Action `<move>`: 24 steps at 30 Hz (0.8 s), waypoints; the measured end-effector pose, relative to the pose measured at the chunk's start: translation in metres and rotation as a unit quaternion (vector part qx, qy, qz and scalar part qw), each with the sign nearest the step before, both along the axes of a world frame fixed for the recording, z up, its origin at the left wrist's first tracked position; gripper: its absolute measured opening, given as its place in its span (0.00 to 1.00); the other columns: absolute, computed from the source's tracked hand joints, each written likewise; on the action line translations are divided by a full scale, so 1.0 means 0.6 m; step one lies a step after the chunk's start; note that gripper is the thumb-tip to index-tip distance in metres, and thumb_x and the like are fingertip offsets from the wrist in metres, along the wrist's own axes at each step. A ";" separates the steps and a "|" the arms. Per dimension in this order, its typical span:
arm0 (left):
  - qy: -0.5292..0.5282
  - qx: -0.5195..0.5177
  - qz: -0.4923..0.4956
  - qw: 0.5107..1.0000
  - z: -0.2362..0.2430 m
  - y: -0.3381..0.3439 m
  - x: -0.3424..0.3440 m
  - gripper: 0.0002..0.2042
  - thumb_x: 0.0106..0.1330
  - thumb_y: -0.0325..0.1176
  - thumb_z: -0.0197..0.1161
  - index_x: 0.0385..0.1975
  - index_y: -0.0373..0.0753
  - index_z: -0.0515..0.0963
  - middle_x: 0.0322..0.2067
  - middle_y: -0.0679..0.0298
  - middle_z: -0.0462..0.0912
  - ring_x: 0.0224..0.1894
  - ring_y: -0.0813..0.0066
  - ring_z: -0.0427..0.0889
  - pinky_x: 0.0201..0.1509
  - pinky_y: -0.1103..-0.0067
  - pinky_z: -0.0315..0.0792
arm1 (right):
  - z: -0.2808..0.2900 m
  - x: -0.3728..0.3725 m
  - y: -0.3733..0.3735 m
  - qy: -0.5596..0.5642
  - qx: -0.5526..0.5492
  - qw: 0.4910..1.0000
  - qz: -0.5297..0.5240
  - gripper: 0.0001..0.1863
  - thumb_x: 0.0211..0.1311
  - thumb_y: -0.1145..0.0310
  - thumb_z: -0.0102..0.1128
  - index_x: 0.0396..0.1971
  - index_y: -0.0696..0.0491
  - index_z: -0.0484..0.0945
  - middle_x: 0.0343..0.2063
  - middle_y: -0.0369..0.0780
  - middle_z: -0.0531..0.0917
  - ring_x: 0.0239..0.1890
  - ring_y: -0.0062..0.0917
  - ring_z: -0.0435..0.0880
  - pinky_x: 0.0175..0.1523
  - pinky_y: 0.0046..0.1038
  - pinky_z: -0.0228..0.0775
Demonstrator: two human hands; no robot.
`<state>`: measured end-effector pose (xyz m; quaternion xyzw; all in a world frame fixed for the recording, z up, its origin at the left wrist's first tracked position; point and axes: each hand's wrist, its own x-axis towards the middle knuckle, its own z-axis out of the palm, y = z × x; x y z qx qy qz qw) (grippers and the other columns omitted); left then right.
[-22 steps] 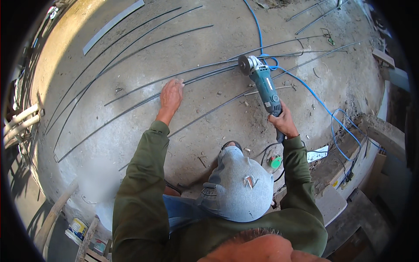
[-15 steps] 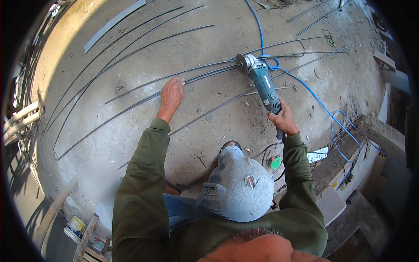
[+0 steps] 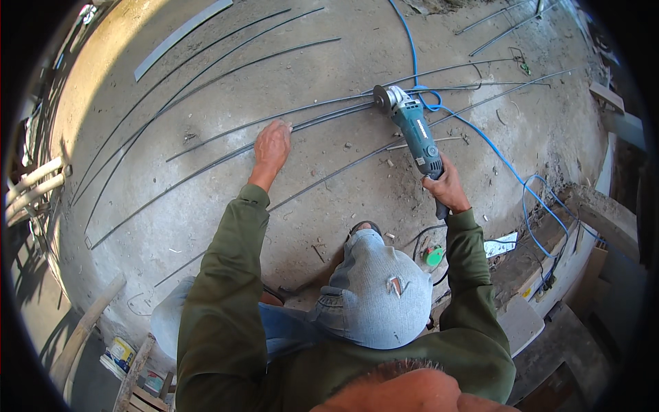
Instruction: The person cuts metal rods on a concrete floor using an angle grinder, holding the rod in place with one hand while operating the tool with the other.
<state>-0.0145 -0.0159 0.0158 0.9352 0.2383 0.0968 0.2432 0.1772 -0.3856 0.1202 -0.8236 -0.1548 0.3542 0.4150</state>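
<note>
My right hand is wrapped round the rear handle of a teal and black angle grinder. The grinder's dark cutting disc stands upright against a small bundle of thin steel rods on the ground; whether it is spinning I cannot tell. To the left of the disc, my left hand is closed over the same rods, its fingertips partly hidden. Another rod runs just beyond the bundle.
More loose rods lie at the far left beside a flat pale strip. A blue cord loops across the floor on the right. Near my bent knee sits a green round object. Wooden poles stand at lower left.
Both hands, the grinder and the rods keep almost the same places. The whole view has shifted very slightly. A pale blurred patch at lower left no longer shows.
</note>
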 end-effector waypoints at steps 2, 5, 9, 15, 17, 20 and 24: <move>-0.002 0.002 0.000 1.000 -0.001 0.001 0.000 0.08 0.67 0.34 0.57 0.34 0.38 0.82 0.35 0.57 0.79 0.39 0.54 0.80 0.44 0.65 0.73 | 0.000 0.000 0.001 0.001 0.002 1.000 0.001 0.37 0.41 0.71 0.63 0.58 0.63 0.68 0.39 0.36 0.78 0.38 0.19 0.74 0.45 0.21 0.69; 0.001 0.008 0.006 1.000 -0.004 0.002 0.000 0.08 0.67 0.34 0.57 0.33 0.38 0.81 0.34 0.57 0.79 0.39 0.54 0.80 0.43 0.64 0.74 | -0.003 0.000 0.002 0.007 0.007 1.000 -0.007 0.36 0.41 0.72 0.63 0.57 0.63 0.69 0.38 0.36 0.78 0.38 0.19 0.74 0.46 0.21 0.69; -0.014 0.010 0.001 1.000 -0.005 0.003 -0.001 0.09 0.66 0.34 0.57 0.32 0.38 0.81 0.34 0.57 0.79 0.38 0.53 0.80 0.42 0.64 0.74 | -0.003 0.002 0.004 0.002 -0.006 1.000 0.010 0.36 0.41 0.72 0.63 0.57 0.63 0.69 0.38 0.37 0.78 0.38 0.19 0.74 0.46 0.21 0.69; -0.009 0.010 0.002 1.000 -0.002 0.000 0.003 0.08 0.66 0.34 0.57 0.31 0.38 0.81 0.33 0.57 0.79 0.38 0.54 0.80 0.42 0.64 0.74 | -0.011 0.000 0.001 -0.012 0.006 1.000 0.011 0.35 0.41 0.72 0.63 0.56 0.63 0.69 0.38 0.38 0.79 0.39 0.21 0.75 0.48 0.23 0.69; -0.018 0.011 0.001 1.000 -0.001 0.000 0.002 0.08 0.66 0.34 0.57 0.31 0.38 0.81 0.33 0.57 0.79 0.38 0.54 0.80 0.42 0.64 0.73 | -0.008 -0.002 0.003 -0.021 0.014 1.000 0.008 0.35 0.41 0.72 0.63 0.56 0.63 0.69 0.38 0.39 0.79 0.39 0.21 0.75 0.49 0.23 0.69; 0.040 0.002 0.003 0.999 0.000 0.005 -0.001 0.09 0.66 0.34 0.58 0.36 0.38 0.82 0.38 0.58 0.81 0.41 0.55 0.80 0.45 0.67 0.74 | -0.001 -0.003 0.009 -0.012 -0.003 1.000 -0.003 0.36 0.41 0.72 0.63 0.57 0.62 0.69 0.38 0.39 0.80 0.40 0.22 0.76 0.50 0.24 0.69; 0.011 0.003 0.011 1.000 -0.006 0.002 0.004 0.08 0.66 0.35 0.59 0.34 0.38 0.81 0.35 0.57 0.80 0.40 0.54 0.80 0.45 0.65 0.73 | -0.014 0.001 0.003 -0.038 0.000 0.999 0.011 0.36 0.40 0.72 0.64 0.57 0.62 0.69 0.39 0.40 0.80 0.41 0.23 0.76 0.50 0.24 0.69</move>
